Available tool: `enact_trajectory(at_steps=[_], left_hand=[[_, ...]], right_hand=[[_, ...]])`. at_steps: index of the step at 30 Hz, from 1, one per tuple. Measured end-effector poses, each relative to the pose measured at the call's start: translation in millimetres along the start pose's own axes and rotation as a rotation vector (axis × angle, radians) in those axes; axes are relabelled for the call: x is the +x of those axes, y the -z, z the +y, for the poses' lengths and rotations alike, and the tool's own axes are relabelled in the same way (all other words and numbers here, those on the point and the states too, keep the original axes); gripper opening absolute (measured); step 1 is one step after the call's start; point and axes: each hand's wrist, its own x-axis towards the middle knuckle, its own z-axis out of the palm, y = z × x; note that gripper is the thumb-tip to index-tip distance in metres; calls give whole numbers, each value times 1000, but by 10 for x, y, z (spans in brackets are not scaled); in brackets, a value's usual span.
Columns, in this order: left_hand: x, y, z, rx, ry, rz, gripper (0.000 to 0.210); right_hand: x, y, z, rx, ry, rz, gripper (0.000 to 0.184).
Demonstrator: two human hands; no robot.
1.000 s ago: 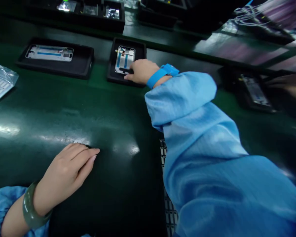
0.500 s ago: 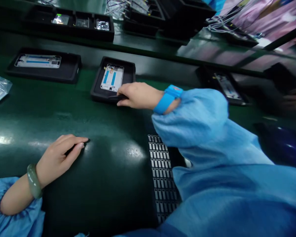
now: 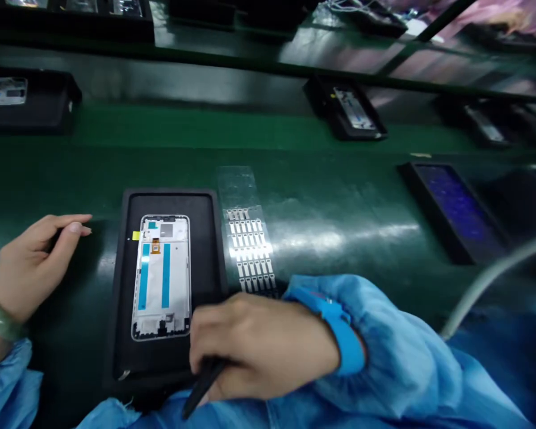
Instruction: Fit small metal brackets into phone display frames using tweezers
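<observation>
A black tray (image 3: 208,238) lies in front of me on the green bench. In it sits a phone mid-frame (image 3: 178,286) with a white inner face, two blue strips and a small orange-brown flex piece. My right hand (image 3: 259,345), with a blue wrist strap, is at the tray's lower right corner. Its fingers are closed round a slim black tool (image 3: 201,390), whose exact kind I cannot make out. Left of the tray, my left hand (image 3: 40,256) hovers over or rests on the bench, thumb and fingertips together with nothing seen between them.
A clear sheet with rows of small metallic tabs (image 3: 250,250) lies right of the tray. Further trays with phone parts (image 3: 65,101) (image 3: 375,128) stand along the back. A dark tray with a purple-blue inside (image 3: 451,208) is at right, near a pale curved tube (image 3: 495,277).
The tray with the phone mid-frame has come from the back of the bench close to me, and my right hand has come back with it. The view has shifted to the right.
</observation>
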Motion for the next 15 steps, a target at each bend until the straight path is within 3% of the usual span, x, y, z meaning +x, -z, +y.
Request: enact_trajectory(at_steps=[2, 3, 5, 7, 10, 13, 15], left_hand=[[-24, 10, 47, -7, 10, 45, 33], [-35, 12, 71, -9, 9, 59, 33], [-53, -2, 122, -6, -33, 70, 34], [-60, -48, 189, 5, -137, 79, 31], [-62, -178, 376, -10, -420, 49, 23], [-91, -352, 725, 18, -734, -132, 25], [-131, -472, 1011, 116, -841, -252, 27]], right_hand=[[-141, 141, 157, 242, 35, 337, 23], [-216, 223, 280, 311, -24, 532, 26], [-356, 368, 581, 330, -140, 1007, 41], [-460, 453, 877, 313, -279, 1290, 47], [-521, 471, 1143, 478, -333, 1455, 45], [-495, 443, 1169, 624, -342, 1460, 40], [-449, 430, 1131, 655, -356, 1433, 40]])
